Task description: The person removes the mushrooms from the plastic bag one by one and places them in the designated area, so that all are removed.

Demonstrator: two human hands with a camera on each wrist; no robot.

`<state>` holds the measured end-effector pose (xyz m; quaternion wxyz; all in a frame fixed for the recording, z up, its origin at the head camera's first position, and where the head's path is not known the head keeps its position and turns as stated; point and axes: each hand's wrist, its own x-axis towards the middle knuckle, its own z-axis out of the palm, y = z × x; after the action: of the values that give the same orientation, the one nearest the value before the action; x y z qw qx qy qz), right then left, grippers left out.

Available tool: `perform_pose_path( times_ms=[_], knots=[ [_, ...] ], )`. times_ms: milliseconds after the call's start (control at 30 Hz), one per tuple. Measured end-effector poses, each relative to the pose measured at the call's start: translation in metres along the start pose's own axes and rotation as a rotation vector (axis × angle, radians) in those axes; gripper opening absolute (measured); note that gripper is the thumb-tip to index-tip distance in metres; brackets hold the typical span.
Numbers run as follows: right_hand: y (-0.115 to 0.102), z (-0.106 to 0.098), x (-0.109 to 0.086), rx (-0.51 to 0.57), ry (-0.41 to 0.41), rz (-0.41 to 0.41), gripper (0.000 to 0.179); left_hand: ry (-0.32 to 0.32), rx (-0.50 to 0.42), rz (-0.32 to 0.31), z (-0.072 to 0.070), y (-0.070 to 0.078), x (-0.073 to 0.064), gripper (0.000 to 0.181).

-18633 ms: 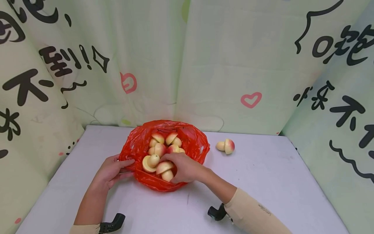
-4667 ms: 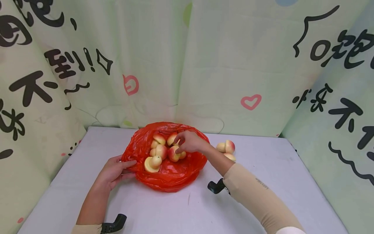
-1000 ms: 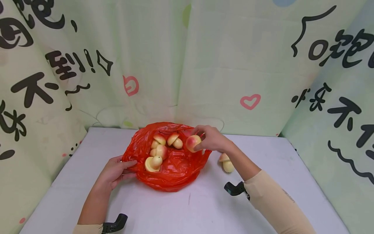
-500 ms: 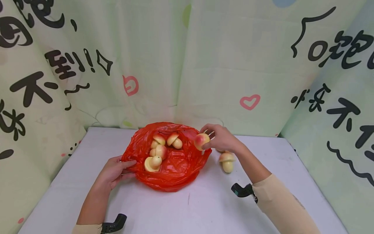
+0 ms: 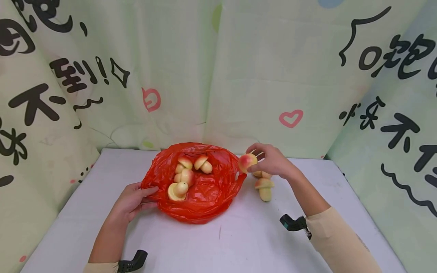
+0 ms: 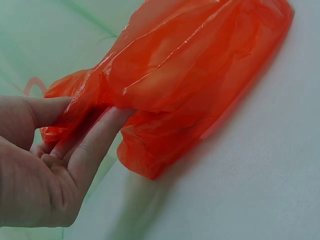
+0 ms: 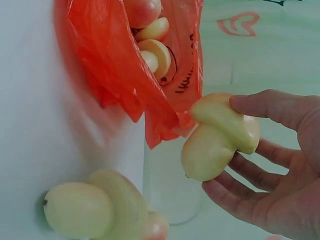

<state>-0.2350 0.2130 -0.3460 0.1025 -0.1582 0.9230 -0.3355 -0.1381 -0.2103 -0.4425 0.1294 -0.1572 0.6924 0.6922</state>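
A red plastic bag (image 5: 211,208) lies with its mouth wide, several toy mushrooms (image 5: 177,190) with cream stems and reddish caps inside it. My left hand (image 5: 133,201) pinches the bag's left edge; in the left wrist view the thumb is on one side of the film and the fingers on the other. Just beyond the bag's right rim, my right hand (image 5: 271,161) holds another toy mushroom (image 7: 215,135) between thumb and fingers, in the air. Below that hand a mushroom (image 5: 264,189) stands on the table, cap up, and a second one (image 5: 262,174) is partly hidden behind the hand.
The white table (image 5: 191,246) ends at a pale green curtain (image 5: 252,76) with black characters and pink hearts, which also closes off both sides. Black camera mounts sit at the left sleeve (image 5: 133,261) and right sleeve (image 5: 293,223).
A second mushroom has come to the table since the oldest frame. In the last second my right hand carries one from over the bag rightward past its rim. The left hand keeps its place.
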Motion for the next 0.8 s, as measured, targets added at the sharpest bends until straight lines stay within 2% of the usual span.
perform_pose_path(
  times_ms=[300,800],
  knots=[
    [0.016,-0.007,-0.008,0.027,0.022,0.05,0.054,0.005,0.005,-0.008,-0.002,-0.002,0.0,0.064],
    [0.04,-0.022,-0.022,0.011,0.058,0.11,0.057,-0.001,-0.002,-0.01,-0.001,-0.001,0.002,0.064]
  ],
)
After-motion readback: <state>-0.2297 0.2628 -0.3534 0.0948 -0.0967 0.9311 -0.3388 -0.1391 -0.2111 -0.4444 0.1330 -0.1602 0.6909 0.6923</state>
